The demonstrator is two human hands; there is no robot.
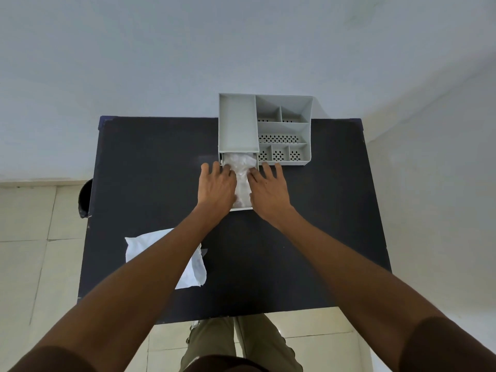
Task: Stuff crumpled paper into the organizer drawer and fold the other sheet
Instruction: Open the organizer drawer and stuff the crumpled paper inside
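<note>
Black table against pale wall; fingers of both hands spread on crumpled paper.

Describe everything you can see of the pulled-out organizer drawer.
The drawer is a narrow, light grey tray that looks like plastic, pulled out toward the person from under the left, tall section of the grey organizer on the dark table. It is open and packed with crumpled white paper along its length. The left hand and right hand lie flat on either side, pressing on the paper and hiding both side walls. Only its near front edge shows clearly.
</note>
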